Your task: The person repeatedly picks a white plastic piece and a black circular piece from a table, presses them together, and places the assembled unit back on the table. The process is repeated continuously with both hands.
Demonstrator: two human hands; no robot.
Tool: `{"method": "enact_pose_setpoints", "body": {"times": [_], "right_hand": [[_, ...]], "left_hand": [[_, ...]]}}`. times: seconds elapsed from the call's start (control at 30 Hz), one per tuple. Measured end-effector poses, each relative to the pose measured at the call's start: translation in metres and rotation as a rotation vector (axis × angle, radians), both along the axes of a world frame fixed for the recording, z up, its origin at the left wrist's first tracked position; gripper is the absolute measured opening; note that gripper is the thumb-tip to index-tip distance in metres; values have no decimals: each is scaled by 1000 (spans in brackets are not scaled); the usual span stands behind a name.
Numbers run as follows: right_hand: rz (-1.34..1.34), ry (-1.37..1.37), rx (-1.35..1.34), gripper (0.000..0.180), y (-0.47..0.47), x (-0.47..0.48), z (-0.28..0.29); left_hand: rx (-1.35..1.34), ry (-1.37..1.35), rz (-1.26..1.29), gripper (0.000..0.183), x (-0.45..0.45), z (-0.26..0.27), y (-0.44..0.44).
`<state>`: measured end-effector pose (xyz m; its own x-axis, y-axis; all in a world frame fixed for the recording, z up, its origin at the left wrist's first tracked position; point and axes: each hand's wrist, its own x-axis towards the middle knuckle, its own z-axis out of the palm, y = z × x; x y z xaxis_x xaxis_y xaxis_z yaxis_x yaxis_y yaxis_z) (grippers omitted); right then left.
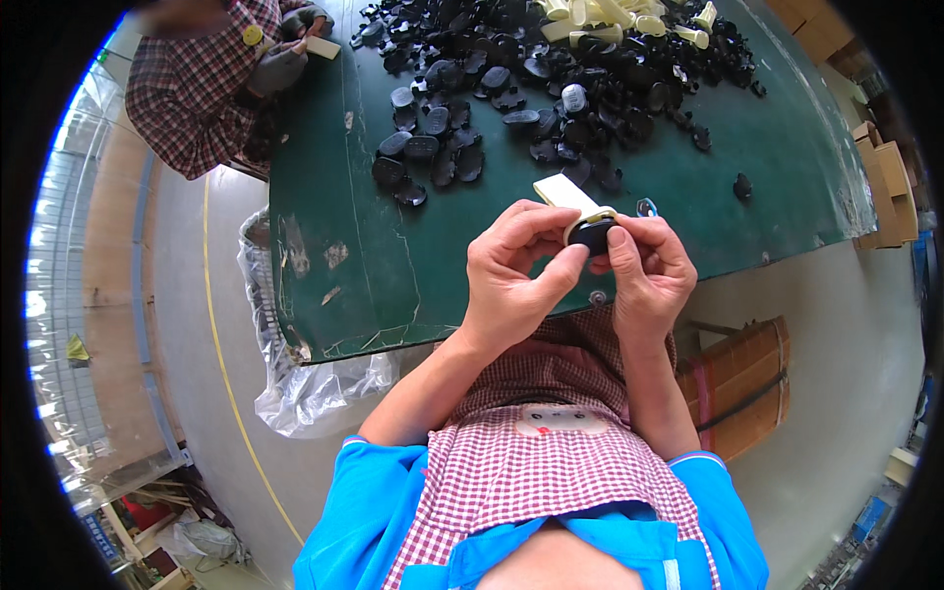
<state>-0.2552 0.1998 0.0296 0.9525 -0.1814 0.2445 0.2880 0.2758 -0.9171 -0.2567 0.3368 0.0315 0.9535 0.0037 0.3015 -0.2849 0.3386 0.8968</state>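
Observation:
Both of my hands meet over the near edge of the green table. A cream plastic part (566,193) with a flat strap-like end is held by my left hand (520,269), its fingers at the rounded end. Against that end sits a black oval plastic cap (592,234). My left thumb presses on the cap's face from one side. The thumb and index finger of my right hand (649,265) pinch the cap from the other side. A small shiny blue-rimmed object (647,207) shows just beyond my right fingers; I cannot tell what it is.
Many black oval caps (435,147) lie across the green table (354,280), with cream parts (612,22) piled on top at the back. At the far left, a co-worker's gloved hands (284,63) hold a cream part (323,47). A cardboard box (737,391) stands below, at right.

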Motion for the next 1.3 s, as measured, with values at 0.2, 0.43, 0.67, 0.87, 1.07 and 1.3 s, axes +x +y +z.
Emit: {"method": "enact_pose_setpoints", "body": {"times": [0.2,0.43,0.67,0.87,1.07,1.3], "right_hand": [[33,-74,-148,12,-3,0,-15],[223,106,18,11,-1,1,-36],[233,262,-124,9,1,2,-27],[358,276,-376,12,-3,13,-13],[287,381,1,13,11,24,-15],[167,437,343,11,22,26,-19]], "left_hand": [[25,89,56,17,-10,-6,5],[-10,225,128,12,-15,-35,2],[119,192,219,10,-15,-32,-2],[170,312,206,4,-13,-24,4],[22,471,67,19,22,-11,16],[-161,349,255,19,18,-32,1]]}}
